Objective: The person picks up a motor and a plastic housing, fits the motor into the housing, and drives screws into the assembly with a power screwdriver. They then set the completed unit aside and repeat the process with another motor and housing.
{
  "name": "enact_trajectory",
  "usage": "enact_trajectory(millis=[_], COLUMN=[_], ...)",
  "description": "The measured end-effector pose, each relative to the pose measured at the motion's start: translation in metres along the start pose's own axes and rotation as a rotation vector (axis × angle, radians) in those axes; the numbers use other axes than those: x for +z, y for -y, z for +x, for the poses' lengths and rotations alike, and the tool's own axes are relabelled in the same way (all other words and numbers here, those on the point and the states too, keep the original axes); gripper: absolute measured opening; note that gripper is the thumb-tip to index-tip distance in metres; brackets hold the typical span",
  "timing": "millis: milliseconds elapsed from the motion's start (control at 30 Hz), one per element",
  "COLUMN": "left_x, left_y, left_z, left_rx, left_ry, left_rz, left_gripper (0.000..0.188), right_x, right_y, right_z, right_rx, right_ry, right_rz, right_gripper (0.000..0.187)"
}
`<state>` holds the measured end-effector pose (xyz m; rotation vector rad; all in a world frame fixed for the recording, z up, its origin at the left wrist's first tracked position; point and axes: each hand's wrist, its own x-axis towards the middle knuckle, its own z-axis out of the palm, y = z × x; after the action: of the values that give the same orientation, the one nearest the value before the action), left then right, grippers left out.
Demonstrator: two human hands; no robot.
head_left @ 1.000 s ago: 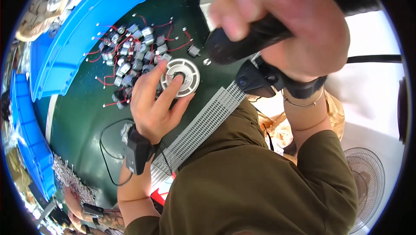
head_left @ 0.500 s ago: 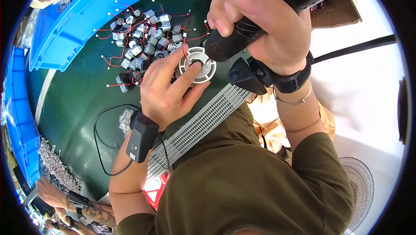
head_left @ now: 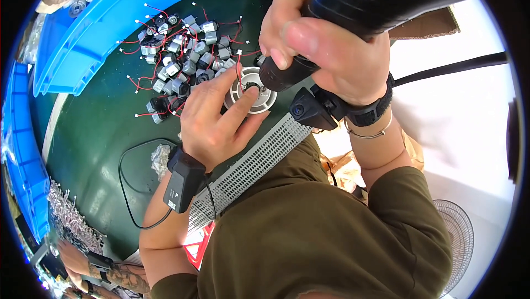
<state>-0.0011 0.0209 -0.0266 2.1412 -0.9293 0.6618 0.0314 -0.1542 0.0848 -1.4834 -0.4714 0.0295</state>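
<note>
My left hand grips a round, light-grey plastic housing, its fingers around the rim and one fingertip pressed into the middle beside a dark part. A red wire with a white plug rises from the housing by that hand. My right hand is wrapped around a thick black power screwdriver, held at a slant. The tool's nose is over the right side of the housing, and its bit is hidden from view. Just left of the housing lies a pile of small grey motors with red wires and white plugs.
Blue plastic bins line the far and left edges of the green table. A white perforated strip runs along the near edge. White wire leads are heaped at left, near another person's hands. A fan stands at right.
My right hand and the screwdriver have come slightly lower over the housing, and the right thumb has shifted down. The left hand keeps its hold on the housing. The other person's hands have moved slightly.
</note>
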Motion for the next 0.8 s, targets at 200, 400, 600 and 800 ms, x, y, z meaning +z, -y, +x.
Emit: enact_trajectory(millis=[200, 400, 600, 800], left_x=[-0.001, -0.003, -0.13, -0.211], left_y=[-0.004, -0.002, 0.057, 0.13], left_z=[-0.001, -0.003, -0.012, -0.076], left_rx=[0.001, -0.033, -0.354, -0.638], left_ry=[0.003, -0.07, -0.222, 0.091], left_rz=[0.019, -0.004, 0.536, 0.739], left_gripper=[0.036, 0.038, 0.028, 0.033], right_x=[0.005, 0.001, -0.013, 0.011], right_y=[-0.006, -0.001, 0.013, -0.046], right_z=[-0.002, 0.004, 0.054, 0.056], right_rx=[-0.134, -0.326, -0.191, -0.798], right_ry=[0.079, 0.069, -0.286, -0.486], right_rz=[0.06, -0.312, -0.452, -0.615], right_gripper=[0.026, 0.016, 0.031, 0.018])
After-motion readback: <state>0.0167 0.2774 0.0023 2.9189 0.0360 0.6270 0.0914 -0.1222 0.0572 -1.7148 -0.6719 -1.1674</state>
